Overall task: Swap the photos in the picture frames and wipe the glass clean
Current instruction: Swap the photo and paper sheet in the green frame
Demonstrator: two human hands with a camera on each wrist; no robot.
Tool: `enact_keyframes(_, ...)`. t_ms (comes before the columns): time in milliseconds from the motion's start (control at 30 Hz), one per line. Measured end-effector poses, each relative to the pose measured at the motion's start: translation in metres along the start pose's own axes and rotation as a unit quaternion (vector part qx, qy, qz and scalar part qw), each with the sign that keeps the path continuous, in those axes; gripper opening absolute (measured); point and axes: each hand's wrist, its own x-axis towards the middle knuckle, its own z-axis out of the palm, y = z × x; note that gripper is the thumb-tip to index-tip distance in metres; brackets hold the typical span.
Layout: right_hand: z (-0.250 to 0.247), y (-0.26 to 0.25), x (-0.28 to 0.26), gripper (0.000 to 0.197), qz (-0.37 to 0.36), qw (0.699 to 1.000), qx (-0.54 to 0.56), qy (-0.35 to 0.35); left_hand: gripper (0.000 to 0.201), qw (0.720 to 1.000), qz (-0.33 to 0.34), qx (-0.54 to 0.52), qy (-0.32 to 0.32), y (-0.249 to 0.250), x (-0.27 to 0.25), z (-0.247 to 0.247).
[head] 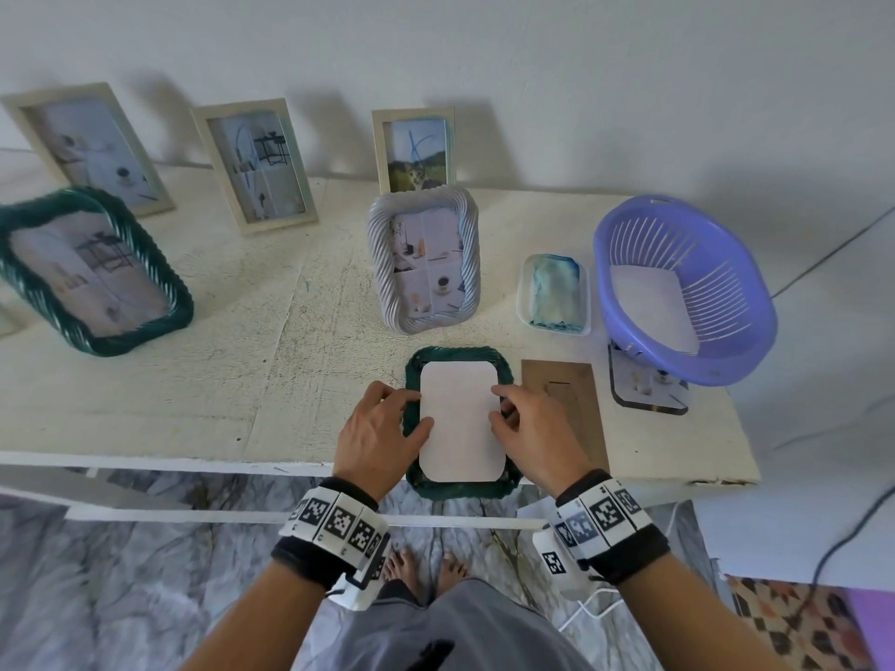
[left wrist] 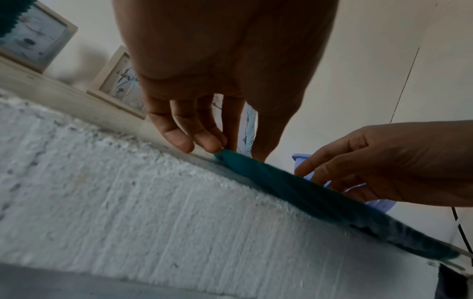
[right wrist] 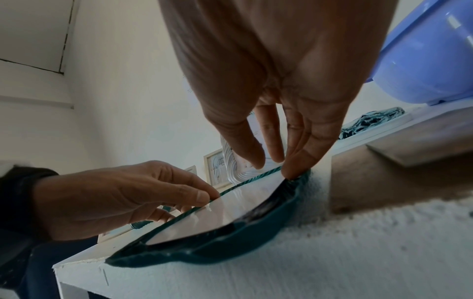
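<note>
So the dark green frame [head: 458, 489] is lying face down at the bottom centre of the head view, w/ its near end hanging a bit over the front edge of the table [head: 203, 380]. A white photo [head: 460, 423], blank side up, sits in the back opening. Long axis runs straight away from the person, top to bottom in the pic. That's the thing the next move hangs on imo: the sheet's two long edges are right under the fingertips, one hand per side, so neither hand is really nearer.

Left hand [head: 375, 431] is at the sheet's left edge, fingers a bit apart and bent, tips down on the frame rim/paper edge. Not wrapped round anything afaict. Right hand [head: 525, 428] mirrors it on the right edge; in the right wrist view its fingertips [right wrist: 294, 170] press down at the far corner where paper meets rim. Looks like they're seating or prying the photo, can't tell which.

Surface is rough painted white wood, so the frame prob won't slide much. Room: cardboard backing [head: 564, 404] just right of the frame, purple basket [head: 687, 288] upper right w/ a sheet inside, a cloth in a small tray [head: 554, 293] beside it, grey ribbed frame [head: 426, 263] standing right behind. More frames stand along the upper left.
</note>
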Motion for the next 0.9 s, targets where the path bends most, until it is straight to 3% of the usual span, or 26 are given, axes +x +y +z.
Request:
enact_keyframes(133, -0.004, 0.002, -0.002, 0.032, -0.006, 1.0, 0.001, 0.027, 0.034, 1.0, 0.006, -0.024, 0.012, -0.004, 0.0, -0.002)
enact_keyframes(233, -0.017, 0.009, -0.008, 0.025, -0.005, 0.993, -0.081, 0.085, 0.034, 0.998, 0.024, -0.048, 0.025, -0.012, 0.001, -0.006)
enact_keyframes(300, -0.026, 0.014, -0.014, 0.029, 0.049, 0.978, -0.175, 0.107, 0.04, 0.997, 0.052, -0.049, 0.027, -0.021, 0.001, -0.008)
enact_keyframes(433, -0.031, 0.026, -0.021, 0.059, 0.183, 0.948, -0.258, 0.035, 0.043, 0.991, 0.129, -0.023, 0.015, -0.039, 0.001, -0.005)
enact_keyframes(733, -0.04, 0.037, -0.022, 0.051, 0.222, 0.966, -0.119, 0.056, 0.044, 0.986, 0.163, -0.02, -0.002, -0.054, 0.0, -0.002)
enact_keyframes(900, -0.049, 0.013, -0.022, 0.046, 0.181, 0.977, -0.072, 0.088, 0.043, 0.986, 0.169, -0.001, 0.001, -0.057, 0.0, 0.0)
